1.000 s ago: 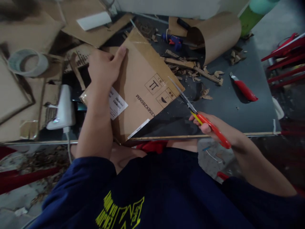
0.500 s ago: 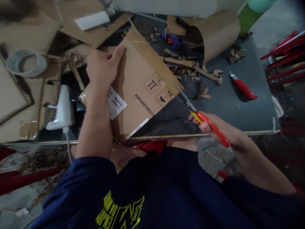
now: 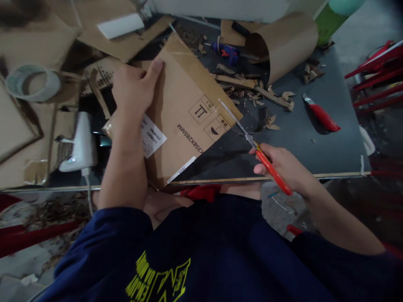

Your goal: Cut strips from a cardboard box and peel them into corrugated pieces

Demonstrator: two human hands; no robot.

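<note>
My left hand (image 3: 135, 86) grips the upper left edge of a brown cardboard piece (image 3: 178, 100), thumb on top and the other fingers folded out of sight. The cardboard has printed symbols, a white label (image 3: 153, 136) and a taped strip along its upper right side. My right hand (image 3: 280, 165) is closed around red-handled scissors (image 3: 273, 172). Their blades point up and left, with the tips over the cardboard's right corner beside the umbrella symbol. How far the blades are apart is hard to tell.
A red utility knife (image 3: 324, 118) lies at the right. Cardboard scraps (image 3: 252, 86), a blue tool (image 3: 228, 51) and a curved cardboard tube (image 3: 292, 46) sit farther back. Tape (image 3: 33, 82) and a white corded device (image 3: 82, 144) are at the left.
The scissors' handles have swung slightly left and look closer together. My right hand has turned with them. My left hand and the cardboard have barely shifted.
</note>
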